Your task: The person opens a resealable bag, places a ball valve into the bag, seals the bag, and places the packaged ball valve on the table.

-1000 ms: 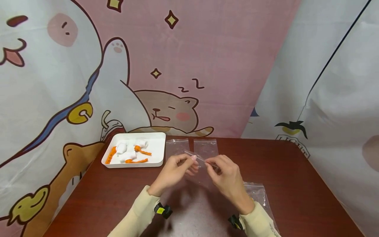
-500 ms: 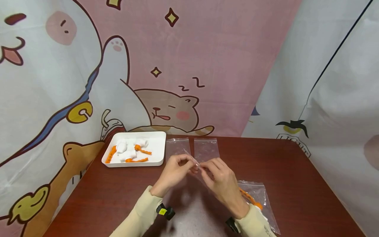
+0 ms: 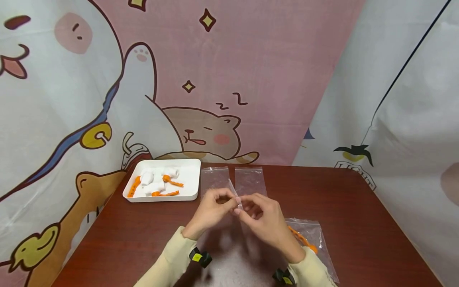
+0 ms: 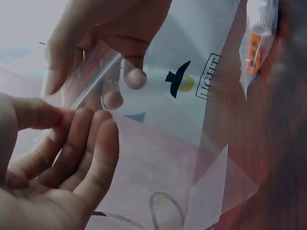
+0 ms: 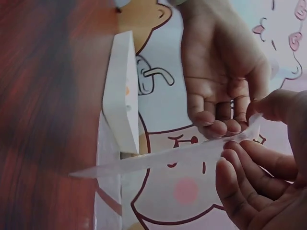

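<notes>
Both hands hold a clear zip-lock bag [image 4: 100, 72] up over the table, with a red line along its zip edge in the left wrist view. My left hand [image 3: 210, 209] pinches that edge between thumb and forefinger. Opposite it, my right hand [image 3: 267, 221] pinches the same edge, its fingertips almost meeting the left ones. Seen from the right wrist, the plastic bag [image 5: 144, 163] hangs nearly edge-on as a thin sheet. Its contents, if any, do not show in the head view.
A white tray [image 3: 191, 193] at the back left holds white pieces [image 3: 154, 188] and orange strips [image 3: 134, 187]. Two flat clear bags [image 3: 215, 175] lie at the table's back edge. Beside my right forearm lies a filled bag [image 3: 315, 231] with an orange strip and something white.
My hands have drawn together along the bag's edge, and the bag has turned from slanting sideways to pointing more away from me. The right forearm moved left, uncovering more of the filled bag.
</notes>
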`<state>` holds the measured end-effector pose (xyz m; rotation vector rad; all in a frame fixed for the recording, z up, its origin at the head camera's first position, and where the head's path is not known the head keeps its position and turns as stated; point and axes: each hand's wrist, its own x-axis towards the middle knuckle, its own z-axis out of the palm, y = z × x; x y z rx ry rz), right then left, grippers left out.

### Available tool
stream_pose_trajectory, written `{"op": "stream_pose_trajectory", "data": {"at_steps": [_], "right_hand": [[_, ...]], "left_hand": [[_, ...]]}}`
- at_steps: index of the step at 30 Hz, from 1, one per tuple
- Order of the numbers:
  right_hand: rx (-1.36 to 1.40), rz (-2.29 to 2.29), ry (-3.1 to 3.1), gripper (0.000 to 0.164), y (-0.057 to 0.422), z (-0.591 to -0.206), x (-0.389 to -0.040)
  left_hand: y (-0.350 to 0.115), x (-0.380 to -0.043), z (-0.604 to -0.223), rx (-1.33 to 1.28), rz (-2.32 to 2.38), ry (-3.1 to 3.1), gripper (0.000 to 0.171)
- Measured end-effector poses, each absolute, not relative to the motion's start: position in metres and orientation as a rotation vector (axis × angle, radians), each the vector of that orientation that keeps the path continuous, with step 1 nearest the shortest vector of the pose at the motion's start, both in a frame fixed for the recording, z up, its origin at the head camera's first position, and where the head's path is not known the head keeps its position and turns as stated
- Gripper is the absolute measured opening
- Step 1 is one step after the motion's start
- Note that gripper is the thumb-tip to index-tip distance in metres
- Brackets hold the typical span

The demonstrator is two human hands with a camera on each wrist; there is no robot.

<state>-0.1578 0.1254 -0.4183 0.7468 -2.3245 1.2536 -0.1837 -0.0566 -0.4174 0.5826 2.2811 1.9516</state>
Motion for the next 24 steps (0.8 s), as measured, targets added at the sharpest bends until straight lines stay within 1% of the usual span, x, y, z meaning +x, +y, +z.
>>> {"op": "stream_pose_trajectory", "data": {"at_steps": [3,8,16,24], "right_hand": [[0.706,1.313,-2.356,0.022,0.127,-0.418,-0.159],[0.622,1.384,-2.416,0.019,0.130,-0.418,-0.162],[0.596,1.440,-2.513,0.015,0.136,-0.415,-0.165],[0.611,1.392,-2.545,0.005,0.140,-0.414,-0.167]], "left_hand": [[-0.056,-0.183,-0.417,0.665,1.933,2.225,0.016],[-0.057,-0.177,-0.407,0.813,1.887,2.152,0.015],[-0.058,-0.173,-0.399,0.821,1.794,2.206,0.013],[-0.058,-0.173,-0.398,0.854,1.791,2.134,0.016]]}}
